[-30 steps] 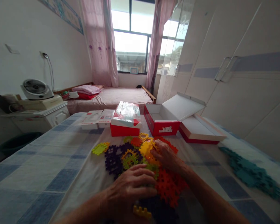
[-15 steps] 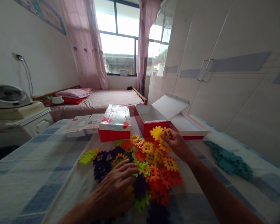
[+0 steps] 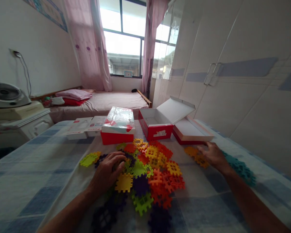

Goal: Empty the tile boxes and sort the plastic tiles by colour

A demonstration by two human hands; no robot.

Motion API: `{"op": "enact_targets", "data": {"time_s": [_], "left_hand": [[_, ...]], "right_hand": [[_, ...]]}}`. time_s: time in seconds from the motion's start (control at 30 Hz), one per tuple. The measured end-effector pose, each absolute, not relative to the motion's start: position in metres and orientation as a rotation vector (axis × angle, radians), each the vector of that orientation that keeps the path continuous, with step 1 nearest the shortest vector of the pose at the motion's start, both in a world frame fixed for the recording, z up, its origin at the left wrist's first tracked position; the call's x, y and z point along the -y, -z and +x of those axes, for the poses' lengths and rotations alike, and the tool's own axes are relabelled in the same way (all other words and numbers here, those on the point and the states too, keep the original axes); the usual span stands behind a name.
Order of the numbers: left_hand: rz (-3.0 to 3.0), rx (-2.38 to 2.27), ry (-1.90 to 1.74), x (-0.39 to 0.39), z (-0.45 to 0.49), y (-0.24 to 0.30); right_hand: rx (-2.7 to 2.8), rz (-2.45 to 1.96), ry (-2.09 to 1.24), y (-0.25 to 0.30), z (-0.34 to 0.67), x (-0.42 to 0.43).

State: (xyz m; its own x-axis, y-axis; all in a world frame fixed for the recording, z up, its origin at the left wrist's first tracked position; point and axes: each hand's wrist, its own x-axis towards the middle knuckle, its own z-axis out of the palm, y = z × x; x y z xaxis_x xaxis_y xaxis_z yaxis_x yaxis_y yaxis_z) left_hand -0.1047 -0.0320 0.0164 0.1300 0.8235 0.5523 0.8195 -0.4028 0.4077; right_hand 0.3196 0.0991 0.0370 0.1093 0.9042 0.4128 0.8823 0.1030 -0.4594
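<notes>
Head view: my left hand [image 3: 109,168] lies flat, fingers spread, on the heap of bright plastic interlocking tiles [image 3: 145,171] mid-table — gripping nothing. My right hand [image 3: 213,154] rests open on separate orange tiles [image 3: 196,155], beside the teal tiles [image 3: 240,168].

Single view, head-worn, looking forward and slightly down across the worktop [image 3: 26,168] from its near edge. Both forearms enter from the bottom of frame, close to the lens. Beyond the far edge it faces the bed [image 3: 106,102] and window [image 3: 122,38]. Wide angle, edges bowed.
</notes>
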Motion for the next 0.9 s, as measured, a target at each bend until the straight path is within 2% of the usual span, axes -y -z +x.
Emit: {"op": "enact_targets", "data": {"time_s": [0.07,0.2,0.27,0.47,0.77,0.9], "left_hand": [[2.293,-1.774,-1.194,0.029,-0.108,-0.017],[2.248,-1.851,-1.185,0.027,-0.113,-0.017],[2.252,-1.873,-1.150,0.026,-0.113,-0.018],[2.279,-1.880,-1.135,0.026,-0.113,-0.019],[2.286,-1.881,-1.140,0.025,-0.113,-0.014],[2.327,-1.869,-1.133,0.023,-0.114,-0.013]], "right_hand": [[1.810,-1.725,-0.044,-0.048,0.300,-0.092],[2.145,-1.395,-0.453,-0.066,0.237,-0.072],[2.311,-1.242,-0.536,-0.067,0.202,-0.064],[2.473,-1.290,-0.318,-0.051,0.140,-0.058],[2.001,-1.225,-0.493,-0.059,0.166,-0.068],[2.012,-1.409,-0.369,-0.070,0.217,-0.069]]}}
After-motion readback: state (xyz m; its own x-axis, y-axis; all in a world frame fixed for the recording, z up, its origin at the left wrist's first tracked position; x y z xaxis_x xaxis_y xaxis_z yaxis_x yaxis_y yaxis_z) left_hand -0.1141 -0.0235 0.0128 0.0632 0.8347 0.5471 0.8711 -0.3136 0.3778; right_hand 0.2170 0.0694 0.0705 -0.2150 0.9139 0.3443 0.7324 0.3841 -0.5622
